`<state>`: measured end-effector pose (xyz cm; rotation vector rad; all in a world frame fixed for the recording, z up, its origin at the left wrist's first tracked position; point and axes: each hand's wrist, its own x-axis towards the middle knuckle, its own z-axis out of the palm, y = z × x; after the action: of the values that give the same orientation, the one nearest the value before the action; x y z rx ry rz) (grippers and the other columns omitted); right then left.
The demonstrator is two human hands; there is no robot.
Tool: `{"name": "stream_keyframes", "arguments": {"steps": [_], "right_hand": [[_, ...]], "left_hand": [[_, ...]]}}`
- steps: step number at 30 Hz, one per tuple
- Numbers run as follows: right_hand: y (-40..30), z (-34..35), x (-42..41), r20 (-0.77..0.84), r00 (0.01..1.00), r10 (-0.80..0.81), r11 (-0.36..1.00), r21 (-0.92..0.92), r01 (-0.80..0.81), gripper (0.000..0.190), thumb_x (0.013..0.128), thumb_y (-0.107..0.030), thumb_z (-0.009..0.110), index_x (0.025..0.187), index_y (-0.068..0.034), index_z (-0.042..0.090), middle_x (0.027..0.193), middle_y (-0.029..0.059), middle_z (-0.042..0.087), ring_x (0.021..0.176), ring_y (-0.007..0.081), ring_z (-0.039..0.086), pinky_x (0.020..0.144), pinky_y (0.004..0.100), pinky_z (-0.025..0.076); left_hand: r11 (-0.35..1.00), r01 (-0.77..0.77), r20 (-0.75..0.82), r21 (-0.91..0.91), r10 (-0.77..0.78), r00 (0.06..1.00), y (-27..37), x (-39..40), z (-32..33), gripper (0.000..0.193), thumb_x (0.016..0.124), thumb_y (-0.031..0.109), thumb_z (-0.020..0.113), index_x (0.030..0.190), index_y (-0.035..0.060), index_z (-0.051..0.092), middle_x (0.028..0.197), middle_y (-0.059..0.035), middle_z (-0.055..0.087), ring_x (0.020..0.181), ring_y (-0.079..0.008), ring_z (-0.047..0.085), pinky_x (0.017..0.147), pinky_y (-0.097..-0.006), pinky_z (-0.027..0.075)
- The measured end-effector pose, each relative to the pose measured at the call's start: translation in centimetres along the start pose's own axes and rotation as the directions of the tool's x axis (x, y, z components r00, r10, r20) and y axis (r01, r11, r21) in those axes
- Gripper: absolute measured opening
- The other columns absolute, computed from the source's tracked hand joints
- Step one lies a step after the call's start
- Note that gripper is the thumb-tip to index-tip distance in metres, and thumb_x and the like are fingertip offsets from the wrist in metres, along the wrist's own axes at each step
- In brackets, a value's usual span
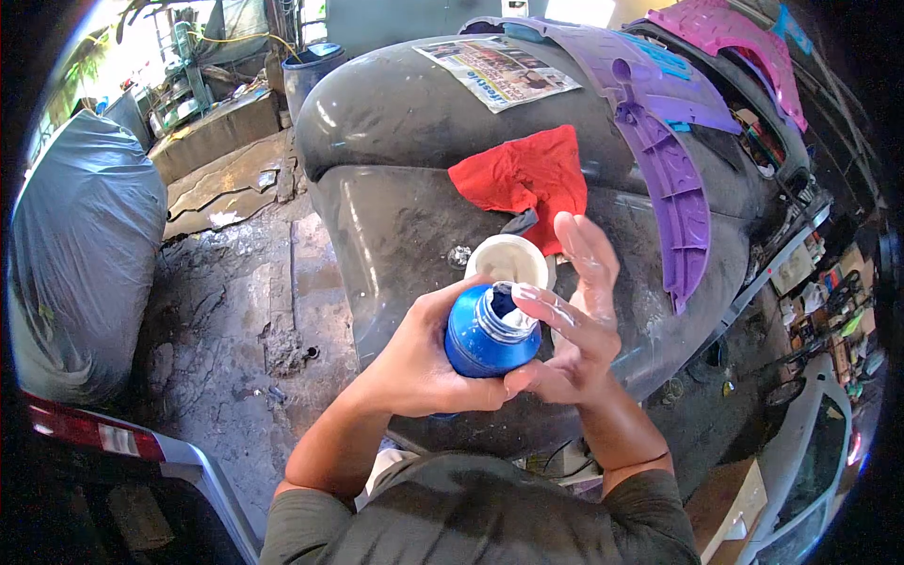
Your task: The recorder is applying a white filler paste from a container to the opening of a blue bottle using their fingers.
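Observation:
My left hand (431, 353) is wrapped around a blue plastic bottle (487, 349) with an uncapped threaded neck, tilted so that its opening faces up towards me. White paste coats the inside of the neck. Beside it, my right hand (575, 325) has spread fingers smeared with white; the index fingertip is at the bottle's mouth and the thumb is close to its side. Just beyond the bottle a round white tub (510, 258) stands on the dark car body panel (417, 226). A red cloth (526, 173) lies crumpled behind the tub, with a small dark piece at its lower edge.
A newspaper sheet (498, 69) lies farther back on the panel. Purple plastic car parts (681, 205) and a pink one (734, 35) rest at the right. A grey-covered object (88, 261) and a vehicle's tail light (95, 432) are at the left. A blue barrel (311, 74) stands behind.

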<state>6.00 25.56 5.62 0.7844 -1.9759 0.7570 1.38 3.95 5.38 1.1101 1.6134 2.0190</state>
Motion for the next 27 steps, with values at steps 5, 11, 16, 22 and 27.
{"name": "stream_keyframes", "arguments": {"steps": [5, 11, 16, 22, 27], "right_hand": [[-0.4, -1.7, 0.5, -0.015, 0.992, -0.123, 0.976, -0.182, 0.119, 0.066, 0.071, -0.073, 0.083, 0.12, -0.028, 0.085, 0.151, 0.0146, 0.065, 0.148, 0.0395, 0.039, 0.116, 0.0529, 0.036], [0.7, -2.9, 0.9, -0.084, 0.894, -0.441, 0.812, -0.461, 0.358, 0.056, 0.075, -0.07, 0.085, 0.113, -0.029, 0.085, 0.144, 0.0053, 0.069, 0.143, 0.0417, 0.042, 0.112, 0.0502, 0.042], [-0.5, -2.1, 1.4, -0.087, 0.989, 0.122, 0.971, 0.216, -0.101, 0.084, 0.069, -0.058, 0.099, 0.134, -0.012, 0.071, 0.168, 0.0275, 0.038, 0.155, 0.0431, 0.036, 0.125, 0.0563, 0.032], [-3.7, 0.2, 0.1, 0.292, 0.887, 0.359, 0.26, 0.881, -0.395, 0.071, 0.078, -0.006, 0.097, 0.142, -0.003, 0.067, 0.177, 0.0201, 0.027, 0.158, 0.0291, 0.037, 0.121, 0.0456, 0.042], [-4.1, 0.8, -0.5, 0.276, 0.828, 0.488, 0.184, 0.895, -0.407, 0.07, 0.078, -0.004, 0.097, 0.142, -0.003, 0.067, 0.177, 0.0199, 0.027, 0.157, 0.0272, 0.039, 0.121, 0.046, 0.043]], "left_hand": [[0.998, -0.019, 0.026, -0.064, 0.021, 0.999, -0.4, -0.2, 0.7, 0.076, 0.068, 0.012, 0.094, 0.136, -0.0012, 0.064, 0.12, -0.0053, 0.074, 0.11, -0.0113, 0.068, 0.1, -0.0316, 0.054], [0.973, 0.109, 0.046, -0.205, -0.102, 0.994, -0.5, -0.3, 1.2, 0.073, 0.067, 0.011, 0.094, 0.134, 0.0004, 0.066, 0.118, -0.0053, 0.075, 0.109, -0.012, 0.069, 0.101, -0.0332, 0.055], [0.982, 0.138, 0.028, -0.131, -0.135, 0.99, -0.2, -0.3, 1.0, 0.07, 0.061, 0.022, 0.096, 0.123, 0.0031, 0.07, 0.112, -0.004, 0.076, 0.102, -0.0136, 0.07, 0.097, -0.0339, 0.055], [0.982, 0.142, 0.131, -0.123, -0.126, 0.983, 0.0, -0.6, 0.7, 0.068, 0.06, 0.015, 0.096, 0.123, 0.0043, 0.071, 0.112, -0.0009, 0.075, 0.104, -0.0125, 0.068, 0.098, -0.0324, 0.054], [0.986, 0.076, 0.111, -0.148, -0.059, 0.992, -0.5, -0.7, 0.3, 0.068, 0.069, 0.01, 0.095, 0.131, 0.0011, 0.067, 0.115, -0.0023, 0.073, 0.103, -0.0115, 0.068, 0.094, -0.0311, 0.055]]}}
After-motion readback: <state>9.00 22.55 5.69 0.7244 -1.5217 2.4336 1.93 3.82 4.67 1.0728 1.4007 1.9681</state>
